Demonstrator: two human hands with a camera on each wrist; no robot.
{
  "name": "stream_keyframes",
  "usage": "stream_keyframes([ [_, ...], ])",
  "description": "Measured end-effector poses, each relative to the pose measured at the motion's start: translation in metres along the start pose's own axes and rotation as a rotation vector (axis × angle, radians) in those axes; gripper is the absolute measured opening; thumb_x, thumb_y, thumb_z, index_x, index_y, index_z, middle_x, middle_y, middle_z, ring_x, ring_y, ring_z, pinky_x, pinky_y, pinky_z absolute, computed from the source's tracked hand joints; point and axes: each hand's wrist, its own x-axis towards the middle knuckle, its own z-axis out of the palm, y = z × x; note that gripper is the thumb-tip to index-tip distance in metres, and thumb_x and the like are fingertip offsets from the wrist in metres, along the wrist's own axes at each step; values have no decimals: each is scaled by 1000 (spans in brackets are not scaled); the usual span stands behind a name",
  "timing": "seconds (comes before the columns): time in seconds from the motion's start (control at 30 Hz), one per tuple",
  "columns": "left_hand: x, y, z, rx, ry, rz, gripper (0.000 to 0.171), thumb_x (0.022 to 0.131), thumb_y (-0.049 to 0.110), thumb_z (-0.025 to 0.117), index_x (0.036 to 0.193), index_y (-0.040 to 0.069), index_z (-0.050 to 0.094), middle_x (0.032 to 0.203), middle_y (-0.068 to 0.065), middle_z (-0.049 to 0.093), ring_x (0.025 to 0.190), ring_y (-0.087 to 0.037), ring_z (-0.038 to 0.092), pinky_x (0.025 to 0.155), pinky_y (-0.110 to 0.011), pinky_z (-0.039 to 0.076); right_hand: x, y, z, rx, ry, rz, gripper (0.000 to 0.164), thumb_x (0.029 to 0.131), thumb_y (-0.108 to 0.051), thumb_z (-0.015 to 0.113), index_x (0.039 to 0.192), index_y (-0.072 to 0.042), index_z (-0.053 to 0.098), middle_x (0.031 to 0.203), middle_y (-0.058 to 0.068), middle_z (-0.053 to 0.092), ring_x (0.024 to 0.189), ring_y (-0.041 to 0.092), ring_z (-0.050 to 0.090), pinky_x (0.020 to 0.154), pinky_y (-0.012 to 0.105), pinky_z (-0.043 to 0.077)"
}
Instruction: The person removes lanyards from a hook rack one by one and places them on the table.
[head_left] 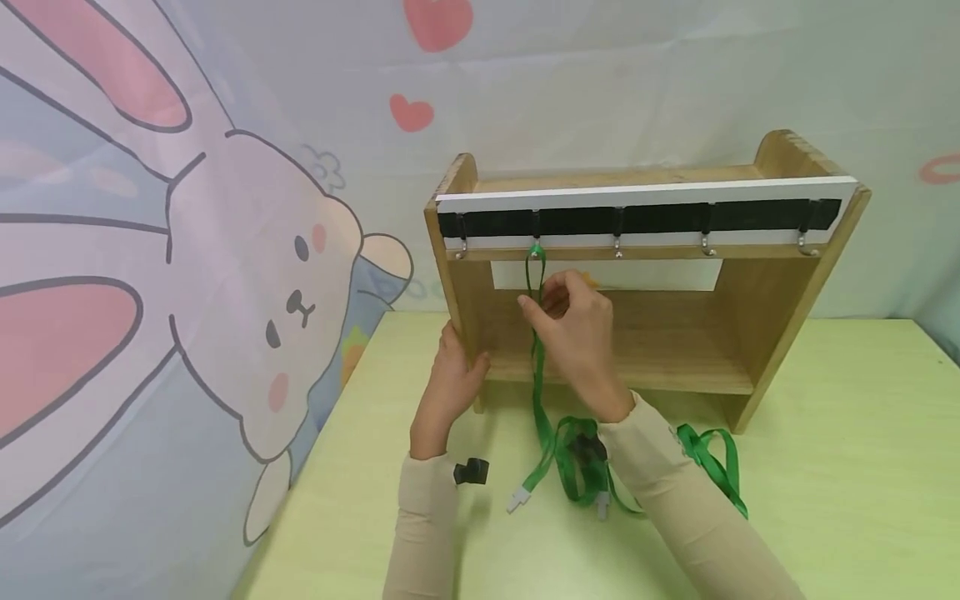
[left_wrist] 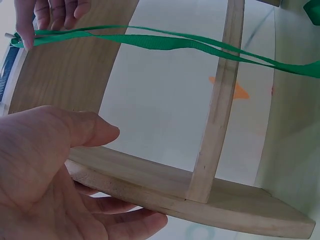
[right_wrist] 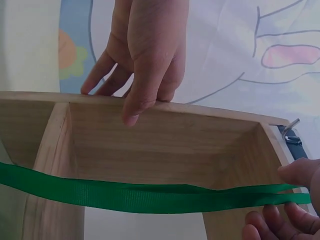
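Note:
A green lanyard (head_left: 537,367) hangs by its loop from the second hook from the left on a small wooden shelf (head_left: 675,379). My right hand (head_left: 581,329) is beside its upper part, just below the hook. In the right wrist view the straps pass between the parted thumb (right_wrist: 297,172) and bent fingers, with fingertips right at the lower strap. My left hand (head_left: 448,379) grips the shelf's left side panel (left_wrist: 150,187), thumb on the inner side and fingers around the outside.
More green lanyards lie on the pale green table (head_left: 337,500), one bundle (head_left: 577,475) under the right forearm and another (head_left: 716,462) to its right. Metal hooks line the front rail (head_left: 660,218). A printed cloth with a rabbit (head_left: 300,308) hangs behind and at left.

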Motion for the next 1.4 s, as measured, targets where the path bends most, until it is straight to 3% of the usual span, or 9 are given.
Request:
stream_keyframes([
  [0.27, 2, 3, 1, 11, -1, -4, 79, 100, 16, 57, 153, -15, 8, 149, -39, 29, 136, -51, 38, 110, -58, 34, 6, -2, 2, -42, -14, -10, 12, 89, -8, 73, 84, 1, 67, 71, 9, 66, 63, 22, 61, 59, 33, 48],
  [0.67, 1, 4, -1, 23, -6, -28, 80, 100, 17, 58, 153, -16, 8, 150, -41, 27, 137, -53, 36, 111, -59, 33, 6, -14, -4, -19, 79, -81, 10, 86, -3, 71, 79, 1, 67, 66, 8, 65, 59, 18, 61, 57, 26, 48],
  [1.0, 2, 3, -1, 13, -14, -6, 80, 100, 17, 57, 153, -16, 7, 149, -41, 27, 135, -52, 37, 109, -59, 35, -9, -15, -3, 27, -54, -179, 6, 86, 1, 73, 82, 1, 69, 70, 7, 67, 60, 16, 62, 57, 28, 52],
  [1.13, 3, 3, -1, 2, -14, 2, 79, 100, 15, 57, 153, -15, 6, 147, -40, 30, 133, -52, 40, 107, -59, 38, -18, -13, -1, 58, -92, -146, 5, 87, 0, 74, 84, 1, 70, 72, 8, 69, 62, 18, 65, 58, 29, 54],
  [1.4, 1, 3, -1, 7, -10, 8, 76, 99, 13, 57, 152, -14, 10, 144, -38, 33, 131, -51, 42, 106, -59, 38, -38, -11, -4, 128, -158, -1, 8, 91, -5, 74, 84, 0, 71, 74, 6, 69, 63, 17, 64, 60, 27, 52],
])
